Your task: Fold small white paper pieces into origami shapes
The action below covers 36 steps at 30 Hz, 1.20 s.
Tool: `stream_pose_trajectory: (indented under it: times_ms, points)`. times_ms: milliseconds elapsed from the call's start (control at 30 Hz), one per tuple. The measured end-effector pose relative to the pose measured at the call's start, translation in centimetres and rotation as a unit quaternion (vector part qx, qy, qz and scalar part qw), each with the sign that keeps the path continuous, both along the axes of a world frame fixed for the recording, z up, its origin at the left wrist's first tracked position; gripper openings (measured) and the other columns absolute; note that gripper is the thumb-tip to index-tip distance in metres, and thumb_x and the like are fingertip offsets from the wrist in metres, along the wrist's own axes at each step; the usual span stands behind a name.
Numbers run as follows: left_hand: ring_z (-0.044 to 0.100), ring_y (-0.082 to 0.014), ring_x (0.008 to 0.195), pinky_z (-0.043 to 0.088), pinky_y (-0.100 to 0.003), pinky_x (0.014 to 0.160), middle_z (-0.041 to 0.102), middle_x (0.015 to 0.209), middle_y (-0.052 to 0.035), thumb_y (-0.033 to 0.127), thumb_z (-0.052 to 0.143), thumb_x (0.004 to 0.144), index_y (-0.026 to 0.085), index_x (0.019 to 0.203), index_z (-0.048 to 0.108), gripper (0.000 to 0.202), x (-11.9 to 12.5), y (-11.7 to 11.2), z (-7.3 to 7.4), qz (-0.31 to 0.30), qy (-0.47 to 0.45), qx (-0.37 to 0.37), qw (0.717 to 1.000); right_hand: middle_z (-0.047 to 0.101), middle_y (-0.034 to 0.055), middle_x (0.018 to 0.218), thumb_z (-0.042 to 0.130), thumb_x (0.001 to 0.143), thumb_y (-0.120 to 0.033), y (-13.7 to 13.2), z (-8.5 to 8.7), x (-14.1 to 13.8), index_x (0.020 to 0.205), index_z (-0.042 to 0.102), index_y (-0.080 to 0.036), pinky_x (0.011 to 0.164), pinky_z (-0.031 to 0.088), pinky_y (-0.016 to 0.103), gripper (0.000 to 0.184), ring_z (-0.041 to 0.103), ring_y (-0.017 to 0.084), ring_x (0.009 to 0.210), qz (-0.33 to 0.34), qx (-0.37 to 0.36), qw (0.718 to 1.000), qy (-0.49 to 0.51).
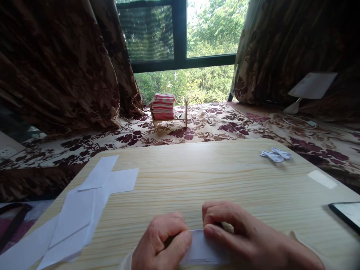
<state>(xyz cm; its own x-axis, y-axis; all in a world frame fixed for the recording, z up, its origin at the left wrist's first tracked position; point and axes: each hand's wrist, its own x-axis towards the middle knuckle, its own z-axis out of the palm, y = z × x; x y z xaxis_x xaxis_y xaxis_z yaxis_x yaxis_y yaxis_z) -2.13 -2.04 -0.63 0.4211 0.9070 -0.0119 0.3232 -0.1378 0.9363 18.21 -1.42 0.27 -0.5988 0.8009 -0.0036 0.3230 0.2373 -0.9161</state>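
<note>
Holding white paper (200, 249) | both hands (164, 238) curled nearly closed, pinching its far edge

No readable text, labels, numbers or signs anywhere.

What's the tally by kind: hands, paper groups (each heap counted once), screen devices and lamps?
Hands: 2 (left hand, right hand)
Paper groups: 3 (paper between the hands, overlapping sheets, folded-paper cluster)
Screen devices: 1 (phone or tablet, partly in frame)
Lamps: 1 (table lamp)
Total: 7
</note>
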Motion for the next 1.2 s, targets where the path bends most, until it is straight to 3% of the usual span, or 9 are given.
stream_pose_trajectory:
  times_ms: [167,267,400,600,667,767,800,1033,1200]
  points:
    - [0.041,-0.0123,0.056,0.032,-0.025,0.057,0.039,0.055,0.0024,0.024,0.038,0.083,0.02,0.055,0.041,0.029,-0.8,0.7,0.3,0.09,-0.009,0.065,0.994,0.045,-0.0007,0.066,0.04,0.091,-0.034,0.4,0.1,0.7,0.061,0.041,-0.019,0.057,0.036,0.025,0.033,0.043,0.012,0.06,-0.029,0.015,0.999,-0.02]
    - [0.047,-0.0143,0.067,0.036,-0.025,0.064,0.047,0.067,0.0005,0.021,0.045,0.077,0.02,0.067,0.05,0.011,-0.1,0.2,0.0,0.027,0.018,0.129,0.991,0.046,-0.0012,0.066,0.043,0.09,-0.028,0.1,-0.2,-0.1,0.062,0.043,-0.019,0.056,0.037,0.024,0.03,0.042,0.011,0.061,0.014,0.006,0.999,-0.028]
    - [0.046,-0.0125,0.065,0.036,-0.023,0.064,0.044,0.064,0.0014,0.017,0.042,0.082,0.02,0.063,0.044,0.02,0.9,-0.8,-0.8,-0.031,0.053,0.142,0.988,0.047,-0.0009,0.069,0.042,0.09,-0.027,-0.3,-0.6,-1.4,0.063,0.043,-0.018,0.057,0.037,0.023,0.029,0.044,0.011,0.063,0.037,0.011,0.999,-0.028]
    - [0.045,-0.012,0.066,0.034,-0.023,0.062,0.045,0.066,0.0016,0.023,0.045,0.085,0.019,0.064,0.044,0.021,0.1,-0.9,-1.0,-0.019,0.076,0.108,0.991,0.045,-0.0015,0.065,0.042,0.09,-0.025,0.0,-0.7,-0.5,0.059,0.041,-0.019,0.058,0.037,0.023,0.032,0.043,0.011,0.061,0.053,0.043,0.997,-0.03]
    - [0.043,-0.0118,0.062,0.033,-0.023,0.059,0.043,0.063,0.0023,0.027,0.044,0.086,0.019,0.063,0.043,0.024,-0.8,0.0,-0.6,0.011,0.063,0.098,0.993,0.047,-0.0008,0.065,0.042,0.091,-0.03,0.5,-0.8,0.9,0.06,0.045,-0.019,0.058,0.038,0.024,0.033,0.045,0.012,0.061,0.017,0.054,0.998,-0.025]
    - [0.04,-0.0114,0.058,0.033,-0.023,0.056,0.04,0.061,0.0036,0.033,0.04,0.089,0.019,0.064,0.044,0.028,-1.9,1.3,0.3,0.12,0.04,0.084,0.988,0.047,-0.0003,0.064,0.039,0.093,-0.038,1.5,-0.4,2.3,0.065,0.048,-0.019,0.058,0.038,0.025,0.035,0.046,0.013,0.062,-0.14,0.085,0.986,0.01]
    - [0.041,-0.0117,0.059,0.034,-0.023,0.057,0.041,0.061,0.0032,0.033,0.041,0.088,0.019,0.065,0.045,0.027,-1.9,1.6,0.6,0.121,0.037,0.096,0.987,0.047,-0.0004,0.064,0.039,0.093,-0.04,1.9,-0.2,2.2,0.065,0.049,-0.019,0.058,0.037,0.024,0.036,0.045,0.013,0.062,-0.182,0.09,0.979,0.02]
    - [0.047,-0.0133,0.065,0.036,-0.024,0.063,0.048,0.064,0.0013,0.03,0.043,0.087,0.018,0.065,0.048,0.026,0.3,1.2,3.4,0.046,0.078,0.147,0.985,0.046,-0.0016,0.063,0.044,0.089,-0.043,1.3,1.6,-2.4,0.067,0.053,-0.018,0.054,0.038,0.022,0.034,0.044,0.013,0.06,-0.089,0.096,0.991,0.003]
    - [0.049,-0.0134,0.065,0.036,-0.024,0.065,0.05,0.064,0.0015,0.031,0.047,0.084,0.018,0.063,0.049,0.025,-2.0,1.6,3.5,0.011,0.095,0.131,0.987,0.043,-0.0015,0.062,0.045,0.089,-0.043,0.9,1.5,-0.5,0.059,0.049,-0.018,0.057,0.039,0.023,0.039,0.044,0.013,0.06,-0.092,0.127,0.987,0.038]
